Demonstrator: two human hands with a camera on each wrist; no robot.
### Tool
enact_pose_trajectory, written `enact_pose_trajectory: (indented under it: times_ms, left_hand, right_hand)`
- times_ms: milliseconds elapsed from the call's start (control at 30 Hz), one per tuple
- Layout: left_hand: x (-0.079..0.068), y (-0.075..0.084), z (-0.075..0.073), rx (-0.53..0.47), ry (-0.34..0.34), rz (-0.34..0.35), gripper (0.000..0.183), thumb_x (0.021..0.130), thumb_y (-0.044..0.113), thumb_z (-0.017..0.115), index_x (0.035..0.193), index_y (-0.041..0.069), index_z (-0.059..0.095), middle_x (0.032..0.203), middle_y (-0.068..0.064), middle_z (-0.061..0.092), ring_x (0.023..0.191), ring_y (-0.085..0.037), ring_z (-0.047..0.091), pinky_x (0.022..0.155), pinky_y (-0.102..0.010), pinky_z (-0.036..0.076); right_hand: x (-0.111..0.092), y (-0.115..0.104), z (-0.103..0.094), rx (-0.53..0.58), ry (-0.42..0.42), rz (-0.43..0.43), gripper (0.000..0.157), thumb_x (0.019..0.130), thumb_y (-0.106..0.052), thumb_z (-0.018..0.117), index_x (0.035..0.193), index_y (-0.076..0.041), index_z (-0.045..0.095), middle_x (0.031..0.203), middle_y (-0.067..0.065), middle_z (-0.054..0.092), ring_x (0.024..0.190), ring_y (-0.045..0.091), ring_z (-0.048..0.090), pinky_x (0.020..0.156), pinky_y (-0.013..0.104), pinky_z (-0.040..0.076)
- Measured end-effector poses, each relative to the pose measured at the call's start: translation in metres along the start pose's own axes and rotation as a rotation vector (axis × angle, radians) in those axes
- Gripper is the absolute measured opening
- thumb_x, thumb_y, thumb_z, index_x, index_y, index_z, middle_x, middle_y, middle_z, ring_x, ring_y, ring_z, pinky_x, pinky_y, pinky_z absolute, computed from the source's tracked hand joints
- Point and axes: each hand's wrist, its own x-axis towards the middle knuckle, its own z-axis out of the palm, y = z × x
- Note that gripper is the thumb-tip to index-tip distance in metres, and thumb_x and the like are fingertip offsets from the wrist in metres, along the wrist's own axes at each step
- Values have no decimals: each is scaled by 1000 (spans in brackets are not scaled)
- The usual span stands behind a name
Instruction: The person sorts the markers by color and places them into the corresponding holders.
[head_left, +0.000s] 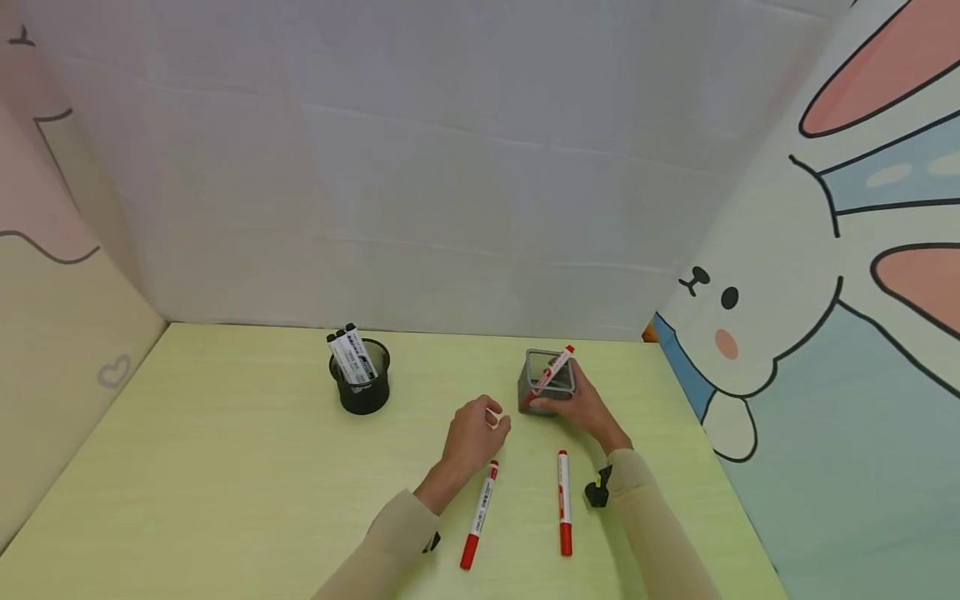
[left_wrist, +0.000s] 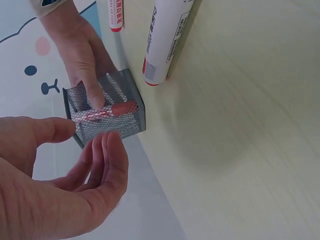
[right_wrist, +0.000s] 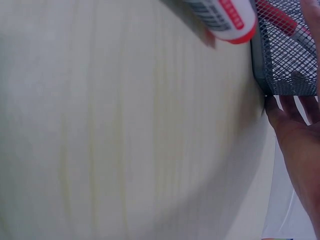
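My right hand [head_left: 588,410] holds a square grey mesh pen holder [head_left: 526,390] near the far right of the table, its thumb on the near side and fingers around the right. Inside leans one red whiteboard marker [head_left: 553,369], its white end above the rim. Just left of the holder is my left hand [head_left: 474,433], fingers loosely bent and nothing between them; the left wrist view shows a gap between thumb and fingertips. Two more red markers lie nearer to me: one marker [head_left: 482,510] below the left hand, another marker [head_left: 564,500] beside the right forearm.
At the back left stands a round black mesh cup [head_left: 366,398] with several black-capped markers [head_left: 351,354] leaning in it. A white wall backdrop [head_left: 450,208] rises behind the table [head_left: 225,467]. A rabbit-printed panel [head_left: 817,350] borders the right side.
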Motion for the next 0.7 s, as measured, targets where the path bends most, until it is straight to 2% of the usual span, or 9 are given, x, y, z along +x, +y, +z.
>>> enact_pose_trajectory:
  times_ms: [367,600,700]
  left_hand:
    - [-19,-9,0,23,-44,-3,20,94,10,72,107,-3,66,87,-9,64,74,-18,59,62,-29,48]
    - [-33,-15,0,110,-79,-4,24,92,9,74,109,-4,64,91,-11,63,77,-20,57,66,-31,48]
    - [-39,-17,-2,143,-112,-6,26,92,8,75,111,-5,62,91,-11,61,75,-19,54,66,-31,47]
  right_hand:
    - [-1,-1,1,-1,-2,24,87,83,-23,88,152,-16,36,142,14,55,133,34,49,112,57,36]
    - [1,1,4,-1,4,24,87,85,-20,87,154,-15,35,144,17,53,134,37,47,113,61,34]
    - [-3,-11,4,-7,-7,17,86,86,-16,85,154,-10,34,144,20,52,135,39,47,112,61,34]
